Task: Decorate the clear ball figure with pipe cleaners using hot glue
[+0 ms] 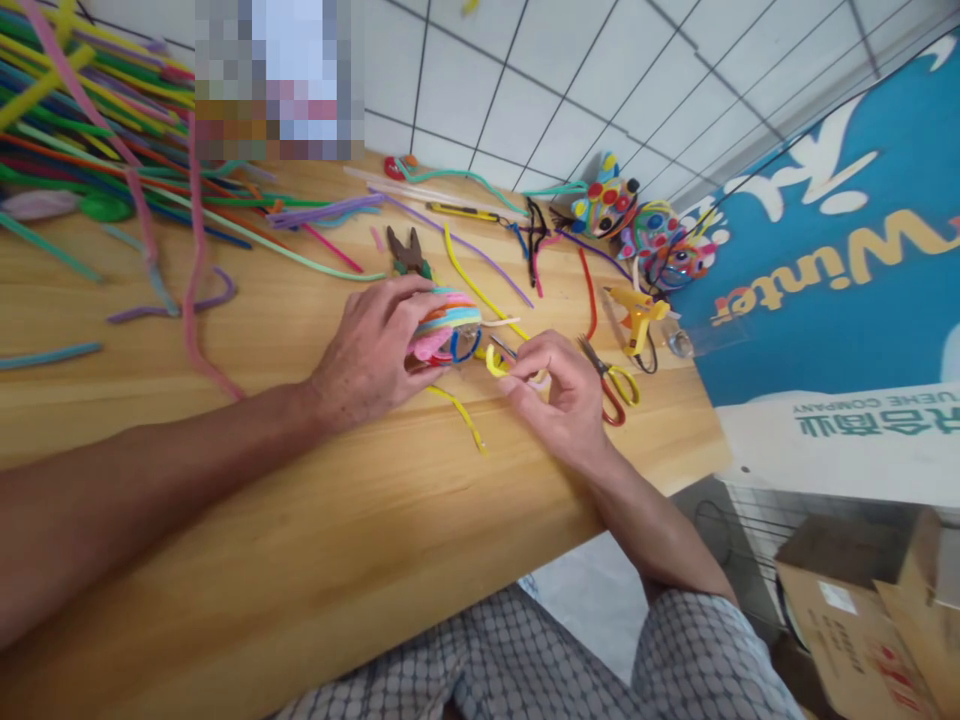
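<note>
My left hand (379,345) is wrapped round a bundle of coloured pipe cleaners (454,310), a rounded piece with striped sides, a pink part and a blue ring on its right end. To the right of it, my right hand (559,395) pinches a short curled yellow pipe cleaner (493,362) between thumb and forefinger. A thin metal tip (501,345) shows by those fingers; what it belongs to is hidden. Below the bundle a yellow pipe cleaner (461,415) trails onto the table, and pliers (407,250) lie just behind my left hand.
Scissors (611,385) and a yellow glue gun (637,315) lie right of my right hand. Decorated colourful figures (652,235) stand at the back right. A yellow utility knife (465,212) lies farther back. Many loose pipe cleaners (112,130) cover the left. Cardboard boxes (840,600) stand below, right.
</note>
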Action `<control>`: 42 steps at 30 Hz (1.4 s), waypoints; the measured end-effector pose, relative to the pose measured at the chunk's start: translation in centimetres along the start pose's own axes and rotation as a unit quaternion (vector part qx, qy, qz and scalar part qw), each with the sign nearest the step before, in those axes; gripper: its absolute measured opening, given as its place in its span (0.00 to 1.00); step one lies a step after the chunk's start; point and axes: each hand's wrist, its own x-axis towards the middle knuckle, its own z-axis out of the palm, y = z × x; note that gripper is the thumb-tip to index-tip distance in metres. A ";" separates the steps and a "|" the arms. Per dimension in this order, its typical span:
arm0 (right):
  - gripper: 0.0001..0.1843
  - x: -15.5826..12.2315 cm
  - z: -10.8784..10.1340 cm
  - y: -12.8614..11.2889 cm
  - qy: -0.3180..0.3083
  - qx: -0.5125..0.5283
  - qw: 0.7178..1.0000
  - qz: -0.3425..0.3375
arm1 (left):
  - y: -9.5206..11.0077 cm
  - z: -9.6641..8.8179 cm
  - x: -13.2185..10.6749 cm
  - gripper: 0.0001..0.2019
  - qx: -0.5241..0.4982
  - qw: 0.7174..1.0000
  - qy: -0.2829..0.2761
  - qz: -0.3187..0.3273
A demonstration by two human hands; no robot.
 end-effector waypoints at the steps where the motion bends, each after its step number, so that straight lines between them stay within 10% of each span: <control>1: 0.08 0.1 0.2 -0.2 0.017 0.002 1.000 0.010 | 0.1 0.1 -0.1 0.29 -0.002 1.000 0.013 0.003; 19: 0.08 0.0 2.8 1.5 0.083 0.030 0.995 0.047 | 1.7 -1.0 -0.4 0.33 0.048 0.994 -0.074 0.071; 28: 0.06 -0.6 3.8 0.9 0.082 0.006 0.996 -0.026 | 2.1 -0.9 -0.8 0.34 0.061 0.994 -0.089 -0.029; 42: 0.11 -0.4 4.2 0.3 0.063 -0.032 0.997 -0.008 | 3.6 -0.9 -1.4 0.42 0.068 0.991 -0.111 -0.015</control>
